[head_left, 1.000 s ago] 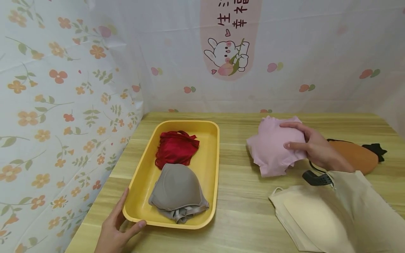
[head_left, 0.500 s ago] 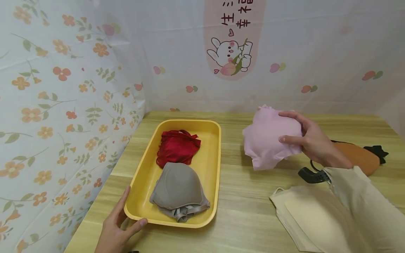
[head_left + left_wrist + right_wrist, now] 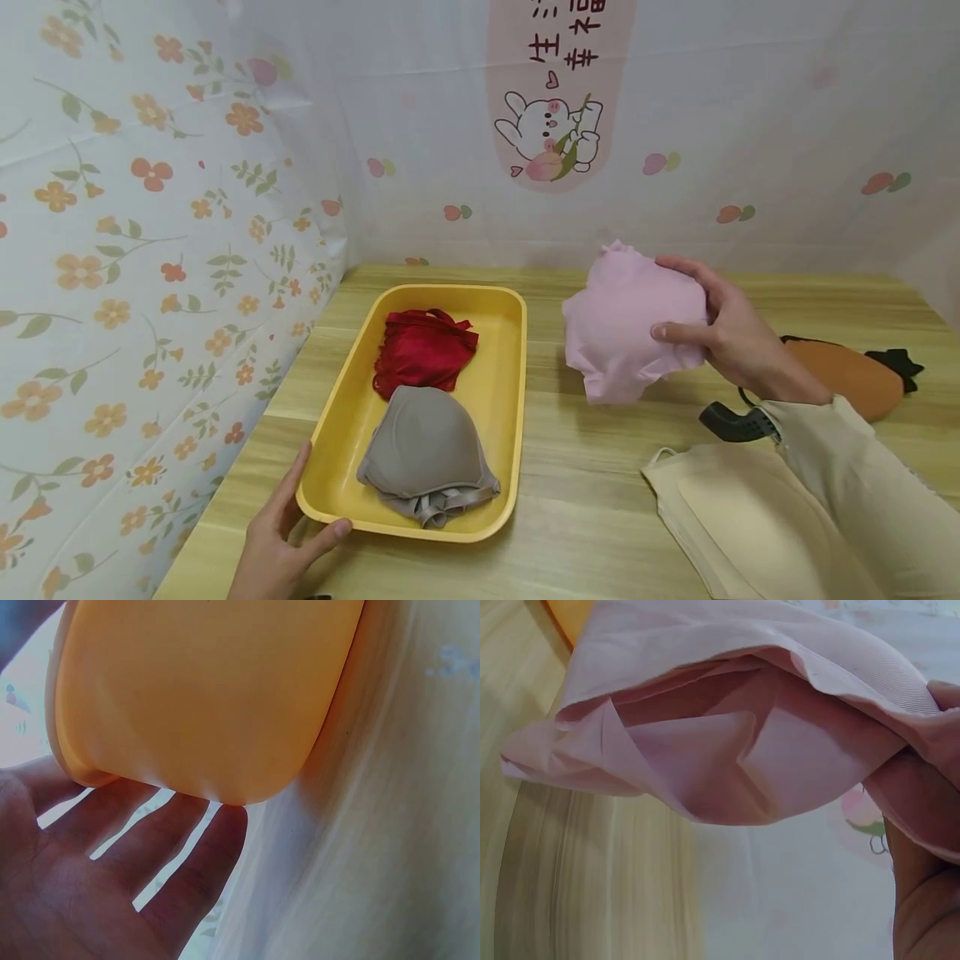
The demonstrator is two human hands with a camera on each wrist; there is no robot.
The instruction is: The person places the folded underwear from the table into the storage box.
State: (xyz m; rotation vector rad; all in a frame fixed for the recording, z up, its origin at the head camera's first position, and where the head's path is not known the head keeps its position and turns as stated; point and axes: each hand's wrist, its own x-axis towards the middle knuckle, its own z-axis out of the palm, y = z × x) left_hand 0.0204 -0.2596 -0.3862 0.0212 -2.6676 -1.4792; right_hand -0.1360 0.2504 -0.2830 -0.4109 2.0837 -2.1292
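Note:
My right hand [image 3: 738,337] holds a soft pink bra [image 3: 630,317] by its right side, thumb on the near face. The bra is raised over the table, right of the yellow tray [image 3: 519,400]. In the right wrist view its folded pink cloth [image 3: 727,765] hangs open underneath. At the tray's near left corner, my left hand [image 3: 277,533] rests with spread fingers along the outer wall and the thumb at the front rim. In the left wrist view, straight fingers [image 3: 157,832] touch the tray wall [image 3: 202,697]. Inside lie a grey bra [image 3: 427,442] and a red lace-edged satin garment [image 3: 427,350].
A cream padded garment [image 3: 750,508] lies at the near right, partly under the right sleeve [image 3: 862,492]. Beyond the right forearm is an orange item [image 3: 855,375] with a black star-shaped end. A black device [image 3: 738,422] is at the right wrist. Patterned curtains [image 3: 420,125] enclose the table.
My right hand has lifted the pink bra and carried it left, toward the tray. The left hand keeps its place at the tray corner. The head view has shifted slightly.

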